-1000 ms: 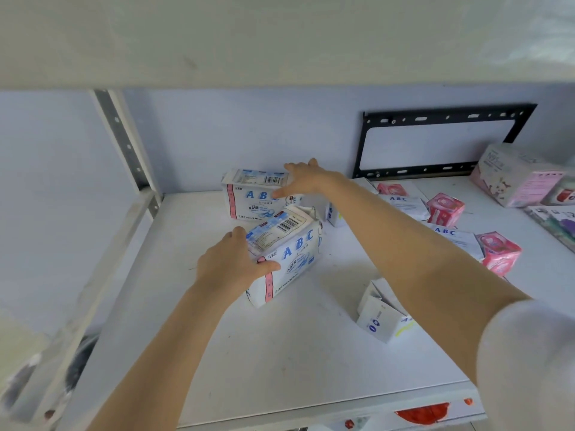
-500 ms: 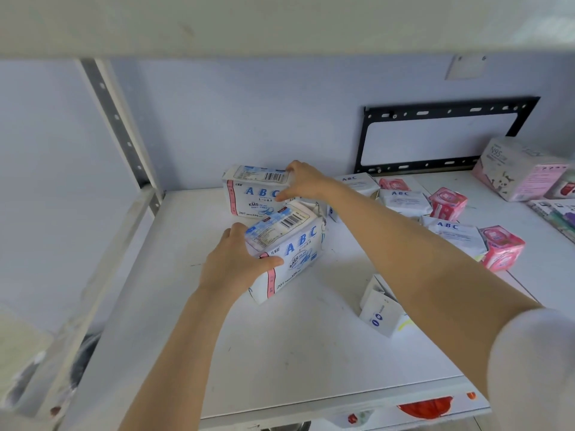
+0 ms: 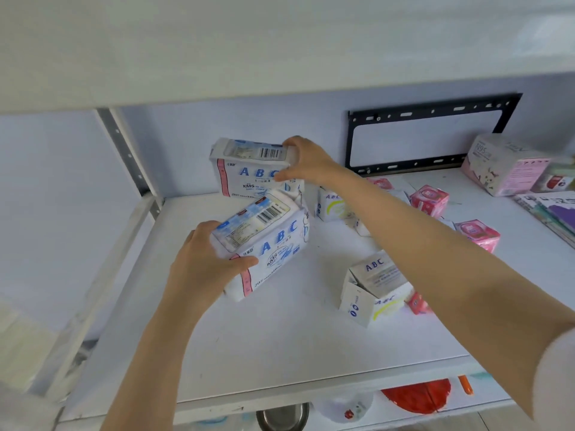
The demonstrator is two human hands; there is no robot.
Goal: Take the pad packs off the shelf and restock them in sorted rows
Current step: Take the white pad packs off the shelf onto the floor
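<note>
Two large white ABC pad packs sit at the back left of the white shelf (image 3: pixel 280 343). My left hand (image 3: pixel 205 265) grips the nearer pack (image 3: pixel 267 244) by its left end, and the pack lies tilted. My right hand (image 3: pixel 308 163) holds the right end of the far pack (image 3: pixel 249 172), which stands upright against the back wall. A small white ABC pack (image 3: pixel 370 287) stands at the middle right. Another small white pack (image 3: pixel 331 206) stands behind my right forearm. Pink packs (image 3: pixel 429 200) (image 3: pixel 477 234) lie further right.
A black metal bracket (image 3: pixel 432 113) hangs on the back wall. A pink and white N95 box (image 3: pixel 504 166) and a flat printed box (image 3: pixel 550 213) occupy the right end. A grey upright post (image 3: pixel 124 150) stands at the left. Below the shelf edge are a red object (image 3: pixel 417 396) and a metal bowl (image 3: pixel 283 415).
My right hand has closed round the far pack's right end. My left hand keeps its grip on the near pack. The view has shifted slightly.
</note>
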